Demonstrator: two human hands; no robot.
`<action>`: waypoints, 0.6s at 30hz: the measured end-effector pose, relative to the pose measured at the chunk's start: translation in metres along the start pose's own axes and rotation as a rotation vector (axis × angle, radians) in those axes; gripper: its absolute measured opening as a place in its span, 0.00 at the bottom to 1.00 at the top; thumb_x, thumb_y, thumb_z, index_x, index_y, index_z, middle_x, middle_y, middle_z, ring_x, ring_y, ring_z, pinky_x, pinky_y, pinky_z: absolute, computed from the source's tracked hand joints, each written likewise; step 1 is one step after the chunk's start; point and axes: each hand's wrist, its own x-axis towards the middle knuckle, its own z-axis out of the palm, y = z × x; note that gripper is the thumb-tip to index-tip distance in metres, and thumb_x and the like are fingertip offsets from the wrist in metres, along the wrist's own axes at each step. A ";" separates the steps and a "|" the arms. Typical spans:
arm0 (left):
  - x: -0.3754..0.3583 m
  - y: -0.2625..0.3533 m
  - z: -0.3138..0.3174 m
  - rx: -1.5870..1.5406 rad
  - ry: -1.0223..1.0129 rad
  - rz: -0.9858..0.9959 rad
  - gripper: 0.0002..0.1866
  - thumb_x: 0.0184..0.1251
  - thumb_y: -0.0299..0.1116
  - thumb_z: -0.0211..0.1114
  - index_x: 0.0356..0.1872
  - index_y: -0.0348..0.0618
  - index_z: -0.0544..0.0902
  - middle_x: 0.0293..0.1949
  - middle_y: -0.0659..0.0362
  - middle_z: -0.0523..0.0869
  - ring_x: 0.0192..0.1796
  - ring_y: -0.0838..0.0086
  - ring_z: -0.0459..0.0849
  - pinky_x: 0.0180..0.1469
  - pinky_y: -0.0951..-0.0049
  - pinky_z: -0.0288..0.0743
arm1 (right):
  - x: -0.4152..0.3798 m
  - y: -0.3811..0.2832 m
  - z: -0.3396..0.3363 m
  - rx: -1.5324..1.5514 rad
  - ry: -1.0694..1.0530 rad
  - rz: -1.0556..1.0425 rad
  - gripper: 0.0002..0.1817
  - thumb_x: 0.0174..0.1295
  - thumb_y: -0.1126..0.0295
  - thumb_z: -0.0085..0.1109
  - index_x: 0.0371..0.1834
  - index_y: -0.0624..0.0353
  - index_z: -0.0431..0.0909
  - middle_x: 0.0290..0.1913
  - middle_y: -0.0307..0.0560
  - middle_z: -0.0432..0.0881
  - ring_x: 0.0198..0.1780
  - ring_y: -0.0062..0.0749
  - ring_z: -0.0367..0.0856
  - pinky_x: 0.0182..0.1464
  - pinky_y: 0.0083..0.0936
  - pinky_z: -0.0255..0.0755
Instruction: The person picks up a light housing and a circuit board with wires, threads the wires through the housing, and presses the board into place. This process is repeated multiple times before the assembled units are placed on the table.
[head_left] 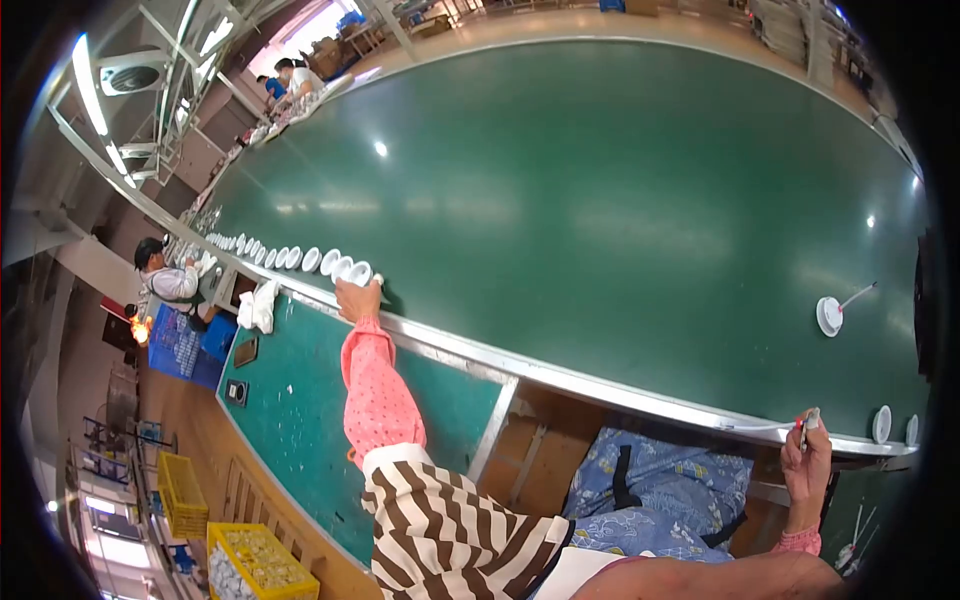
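Note:
My left hand (358, 299) reaches to the near edge of the green belt, its fingers closed on a white round cup-shaped part (359, 273) at the end of a long row of similar parts. Another white round part (342, 268) stands directly beside it. At the right, my right hand (808, 458) is raised with fingers pinched around a small thing with red and dark bits, too small to name. A thin white cable (757, 428) extends left from these fingers. Two white round parts (882, 424) stand on edge just right of this hand.
The green conveyor belt (600, 220) has a metal rim along its near side. A white disc with a wire (829, 316) lies at its right. A green side table (300, 400) holds a phone (246, 350) and white cloth (259, 306). Co-workers sit at left; yellow crates (262, 562) stand below.

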 end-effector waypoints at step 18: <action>-0.229 0.120 -0.079 -0.372 -0.921 0.599 0.42 0.57 0.38 0.79 0.71 0.35 0.69 0.34 0.59 0.86 0.31 0.77 0.81 0.39 0.75 0.77 | 0.011 0.013 0.010 -0.008 0.022 0.107 0.10 0.71 0.68 0.58 0.50 0.59 0.74 0.30 0.40 0.74 0.18 0.20 0.64 0.19 0.17 0.60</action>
